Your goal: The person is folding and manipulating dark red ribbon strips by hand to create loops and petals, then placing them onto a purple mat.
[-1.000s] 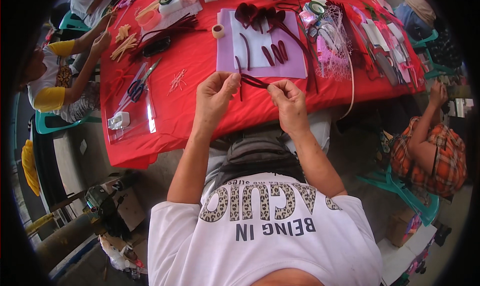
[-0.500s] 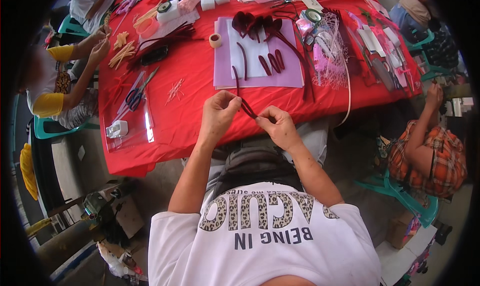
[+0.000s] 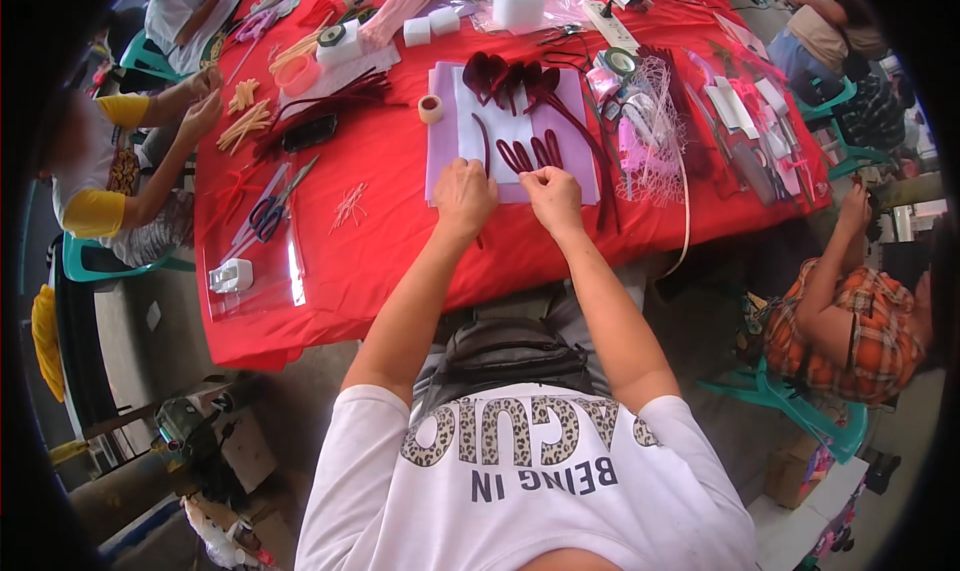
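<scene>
My right hand (image 3: 553, 197) is closed at the near end of a dark red folded pipe cleaner loop (image 3: 508, 157), over the papers. Similar loops (image 3: 551, 149) lie side by side just beyond its fingertips. My left hand (image 3: 466, 195) is bent closed at the near edge of the papers, and a thin dark red pipe cleaner (image 3: 480, 241) sticks out below it. A straight length of dark red pipe cleaner (image 3: 482, 136) lies just beyond those knuckles. Dark red petal-like shapes (image 3: 510, 79) rest at the far edge of the white sheet (image 3: 470, 101), which lies on purple sheets (image 3: 440, 81).
A roll of tape (image 3: 430, 109) stands left of the papers. Scissors (image 3: 270, 211) lie on a clear plastic sheet at left. A netted pink bundle (image 3: 650, 141) and tools sit right on the red cloth (image 3: 370, 271). Seated people are on both sides.
Both hands have moved forward from the table's near edge onto the papers. The looped pipe cleaner that was between them is now beside the other loops, at my right fingertips.
</scene>
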The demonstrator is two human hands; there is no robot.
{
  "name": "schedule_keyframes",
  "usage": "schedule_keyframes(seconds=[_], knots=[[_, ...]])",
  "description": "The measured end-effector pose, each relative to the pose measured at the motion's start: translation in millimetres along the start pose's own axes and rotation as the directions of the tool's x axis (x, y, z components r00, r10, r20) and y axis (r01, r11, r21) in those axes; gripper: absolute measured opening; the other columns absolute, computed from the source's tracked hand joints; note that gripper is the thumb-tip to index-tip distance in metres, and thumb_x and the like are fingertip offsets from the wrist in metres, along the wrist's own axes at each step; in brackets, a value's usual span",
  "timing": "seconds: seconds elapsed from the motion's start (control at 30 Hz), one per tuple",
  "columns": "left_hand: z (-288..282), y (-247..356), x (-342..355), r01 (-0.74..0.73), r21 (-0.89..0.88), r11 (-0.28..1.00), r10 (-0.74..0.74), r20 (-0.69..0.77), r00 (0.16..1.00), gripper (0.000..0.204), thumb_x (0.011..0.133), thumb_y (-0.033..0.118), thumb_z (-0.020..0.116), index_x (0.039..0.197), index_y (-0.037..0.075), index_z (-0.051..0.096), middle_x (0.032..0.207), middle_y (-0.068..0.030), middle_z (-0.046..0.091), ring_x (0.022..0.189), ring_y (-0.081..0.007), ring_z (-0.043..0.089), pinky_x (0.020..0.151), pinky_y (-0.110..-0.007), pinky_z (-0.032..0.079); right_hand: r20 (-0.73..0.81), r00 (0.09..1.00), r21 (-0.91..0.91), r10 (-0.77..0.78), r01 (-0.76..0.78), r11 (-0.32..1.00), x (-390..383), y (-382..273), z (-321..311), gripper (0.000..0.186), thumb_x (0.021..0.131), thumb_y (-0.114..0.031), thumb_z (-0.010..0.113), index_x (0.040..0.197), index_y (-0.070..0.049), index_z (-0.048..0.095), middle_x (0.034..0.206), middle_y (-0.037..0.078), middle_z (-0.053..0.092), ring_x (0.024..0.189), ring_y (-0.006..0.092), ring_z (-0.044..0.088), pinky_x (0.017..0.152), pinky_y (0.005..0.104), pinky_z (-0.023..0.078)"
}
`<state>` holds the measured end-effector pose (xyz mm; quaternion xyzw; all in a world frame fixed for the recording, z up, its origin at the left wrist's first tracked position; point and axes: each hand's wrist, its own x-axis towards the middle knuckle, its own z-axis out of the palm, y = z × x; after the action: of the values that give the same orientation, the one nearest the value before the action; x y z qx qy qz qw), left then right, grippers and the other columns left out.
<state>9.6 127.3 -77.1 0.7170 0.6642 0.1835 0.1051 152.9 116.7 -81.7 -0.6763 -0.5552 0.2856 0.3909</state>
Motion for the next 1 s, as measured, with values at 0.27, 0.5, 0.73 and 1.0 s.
schedule_keyframes(seconds=[0.27, 0.5, 0.73, 1.0], knots=[[-16.5, -7.3, -0.7, 0.084, -0.143, 0.986, -0.095, -0.073, 0.993, 0.016, 0.074, 0.019, 0.059, 0.074, 0.003, 0.058, 0.08, -0.0141, 0.059, 0.073, -0.0306, 0.058, 0.063, -0.041, 0.045, -0.041, 0.986, -0.153, -0.161, 0.153, 0.976, 7.9, -2.0, -4.9, 0.029, 0.076, -0.029, 0.068, 0.071, 0.0, 0.064, 0.063, 0.01, 0.061, 0.056, 0.0206, 0.058, 0.054, 0.032, 0.043], [-65.1, -5.0, -47.0, -0.415, -0.214, 0.884, 0.382, -0.178, 0.907, 0.009, 0.073, 0.007, 0.061, 0.071, 0.003, 0.054, 0.07, -0.0121, 0.051, 0.067, -0.03, 0.054, 0.057, -0.039, 0.044, 0.362, 0.932, 0.637, 0.037, -0.276, 0.72, -17.6, -44.6, -30.2, 0.019, 0.086, -0.023, 0.06, 0.089, -0.005, 0.061, 0.072, -0.001, 0.059, 0.052, 0.0037, 0.049, 0.046, 0.0179, 0.038], [-74.9, -13.5, -81.0, -0.196, -0.505, 0.84, 0.242, 0.027, 0.97, 0.008, 0.079, 0.005, 0.06, 0.079, 0.001, 0.053, 0.072, -0.0094, 0.058, 0.062, -0.0195, 0.059, 0.056, -0.028, 0.046, 0.327, 0.941, 0.804, 0.082, -0.323, 0.5, -42.5, -40.7, -44.5, 0.016, 0.088, -0.02, 0.056, 0.088, -0.004, 0.059, 0.073, 0.002, 0.058, 0.053, 0.0065, 0.054, 0.046, 0.0212, 0.046], [-55.8, -11.8, -95.4, 0.112, -0.993, 0.025, -0.317, 0.098, 0.943, 0.01, 0.083, 0.005, 0.06, 0.09, 0.003, 0.054, 0.077, -0.0044, 0.06, 0.066, -0.0109, 0.058, 0.059, -0.023, 0.046, 0.353, 0.928, 0.765, 0.12, -0.36, 0.534, -76.8, -33.9, -29.2, 0.017, 0.089, -0.017, 0.055, 0.096, -0.002, 0.058, 0.072, 0.001, 0.058, 0.054, 0.0065, 0.055, 0.047, 0.0212, 0.047]])
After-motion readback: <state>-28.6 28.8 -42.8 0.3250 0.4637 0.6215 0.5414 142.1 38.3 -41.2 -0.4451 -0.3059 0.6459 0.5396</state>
